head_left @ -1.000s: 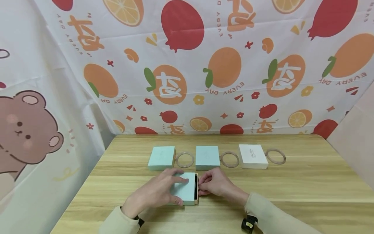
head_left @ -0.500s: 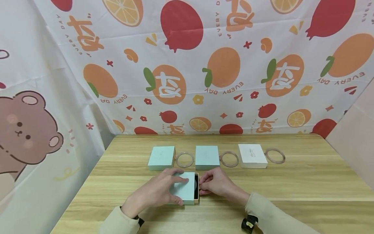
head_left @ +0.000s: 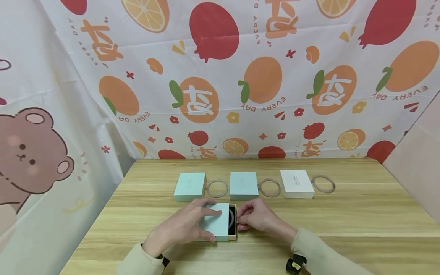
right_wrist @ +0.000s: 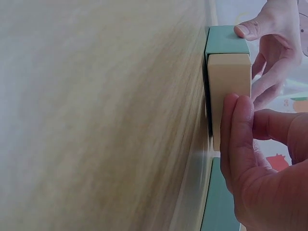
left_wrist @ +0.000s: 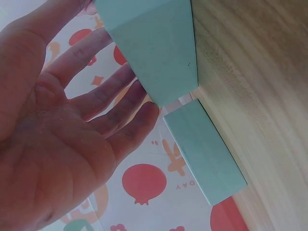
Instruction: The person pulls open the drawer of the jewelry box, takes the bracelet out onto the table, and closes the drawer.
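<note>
A mint-green drawer box lies on the table in the head view, partly pulled open on its right side. My left hand grips its sleeve, thumb at the near side and fingers spread over the top to the far side. The drawer, tan outside with a black lining, sticks out. Part of a translucent bangle shows inside. My right hand pinches at the drawer's outer face with thumb and fingers together; whatever sits between the fingertips is hidden.
Behind stand two mint boxes, one at left and one in the middle, and a white box at right. Beside them, on their right, lie a left ring, a middle ring and a right ring. A printed cloth hangs behind the table.
The drawer has slid further right out of the sleeve, so more black lining and part of the bangle show. My right hand moved slightly right with it; my left hand stayed put.
</note>
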`<state>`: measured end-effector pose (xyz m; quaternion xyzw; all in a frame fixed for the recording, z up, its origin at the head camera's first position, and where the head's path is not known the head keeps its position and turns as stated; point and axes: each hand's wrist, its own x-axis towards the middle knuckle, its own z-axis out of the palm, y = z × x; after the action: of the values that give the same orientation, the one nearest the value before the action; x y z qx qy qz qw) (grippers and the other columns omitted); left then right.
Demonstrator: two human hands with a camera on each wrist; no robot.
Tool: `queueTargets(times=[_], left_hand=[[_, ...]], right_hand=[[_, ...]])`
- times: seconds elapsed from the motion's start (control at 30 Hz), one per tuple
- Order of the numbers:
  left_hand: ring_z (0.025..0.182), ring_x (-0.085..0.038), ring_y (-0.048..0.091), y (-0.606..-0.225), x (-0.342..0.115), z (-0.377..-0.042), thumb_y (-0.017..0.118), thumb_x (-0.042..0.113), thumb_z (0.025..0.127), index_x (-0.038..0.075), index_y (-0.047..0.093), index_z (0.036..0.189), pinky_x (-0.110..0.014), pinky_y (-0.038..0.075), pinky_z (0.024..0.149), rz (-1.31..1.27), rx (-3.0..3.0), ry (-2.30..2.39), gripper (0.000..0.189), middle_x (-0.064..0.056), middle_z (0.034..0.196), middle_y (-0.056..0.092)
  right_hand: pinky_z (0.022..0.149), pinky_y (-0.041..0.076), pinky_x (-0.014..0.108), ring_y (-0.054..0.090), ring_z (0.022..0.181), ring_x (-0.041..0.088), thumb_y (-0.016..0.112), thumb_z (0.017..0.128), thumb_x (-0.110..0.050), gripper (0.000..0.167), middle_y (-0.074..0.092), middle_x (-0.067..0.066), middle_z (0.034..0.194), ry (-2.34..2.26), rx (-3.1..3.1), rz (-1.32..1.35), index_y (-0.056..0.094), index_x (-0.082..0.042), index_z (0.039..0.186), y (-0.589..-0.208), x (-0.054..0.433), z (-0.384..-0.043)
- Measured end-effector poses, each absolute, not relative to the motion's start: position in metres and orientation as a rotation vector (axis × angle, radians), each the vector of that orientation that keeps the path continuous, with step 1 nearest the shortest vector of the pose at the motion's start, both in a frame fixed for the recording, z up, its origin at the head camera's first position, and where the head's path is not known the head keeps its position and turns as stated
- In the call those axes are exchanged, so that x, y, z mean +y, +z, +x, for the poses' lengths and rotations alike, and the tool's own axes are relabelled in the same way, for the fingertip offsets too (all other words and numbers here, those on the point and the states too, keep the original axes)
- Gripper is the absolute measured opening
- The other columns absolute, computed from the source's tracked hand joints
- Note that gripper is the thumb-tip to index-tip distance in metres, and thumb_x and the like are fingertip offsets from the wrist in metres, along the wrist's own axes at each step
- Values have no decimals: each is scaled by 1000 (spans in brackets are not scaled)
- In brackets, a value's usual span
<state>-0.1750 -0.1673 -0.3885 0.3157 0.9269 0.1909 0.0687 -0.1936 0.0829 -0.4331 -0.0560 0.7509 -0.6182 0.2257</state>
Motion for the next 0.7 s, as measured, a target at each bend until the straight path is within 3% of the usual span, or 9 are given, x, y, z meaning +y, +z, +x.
queueTargets(times=[0.7], left_hand=[[138,-38,49,-387,-168,-176,90,42,74,15,71,132,-56,48,107,961,2791,576,67,-13,150,53]], right_hand=[[67,63,29,71,67,13,68,87,8,10,69,10,80,-1722,2067,-149,66,10,96,-433,95,-193]])
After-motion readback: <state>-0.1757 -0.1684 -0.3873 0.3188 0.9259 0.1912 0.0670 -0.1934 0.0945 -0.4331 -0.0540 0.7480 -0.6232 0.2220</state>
